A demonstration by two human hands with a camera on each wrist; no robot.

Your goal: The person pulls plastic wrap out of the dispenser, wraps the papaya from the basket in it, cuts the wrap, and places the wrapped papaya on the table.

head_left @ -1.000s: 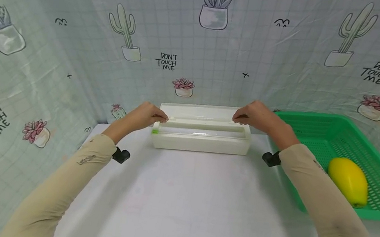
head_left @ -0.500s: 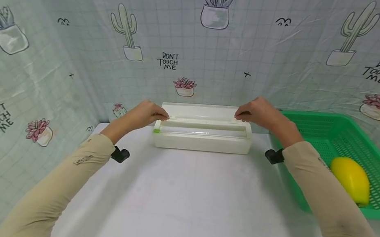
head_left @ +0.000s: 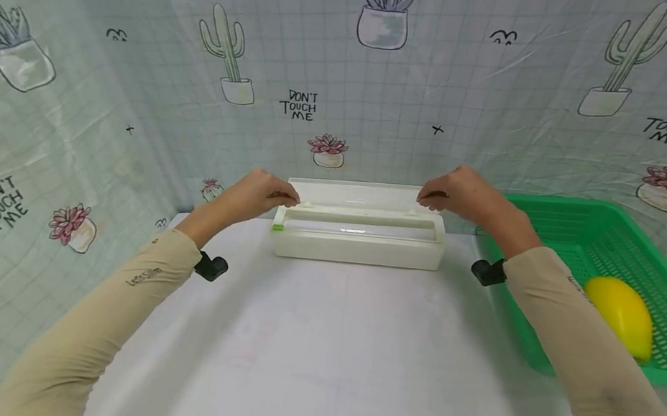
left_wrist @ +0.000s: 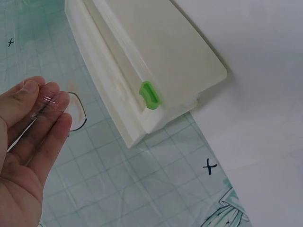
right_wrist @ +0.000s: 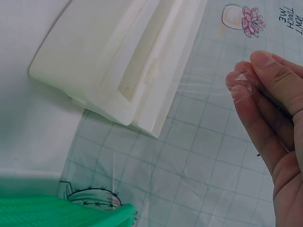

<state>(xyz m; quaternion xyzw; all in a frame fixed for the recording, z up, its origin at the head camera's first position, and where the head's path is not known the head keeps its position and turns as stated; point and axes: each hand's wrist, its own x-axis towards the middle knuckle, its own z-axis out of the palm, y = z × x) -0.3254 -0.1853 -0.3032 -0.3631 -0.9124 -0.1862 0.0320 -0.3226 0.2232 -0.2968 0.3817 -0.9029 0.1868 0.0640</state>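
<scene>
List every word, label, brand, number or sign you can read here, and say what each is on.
"DON'T TOUCH ME": on the patterned sheet, several times.
Small cross marks: also on that sheet.
"LetsSlim", as best I can read: on the left sleeve.
Right sleeve: print too small and blurred to read.
White box: no text visible.
No numbers readable.
</scene>
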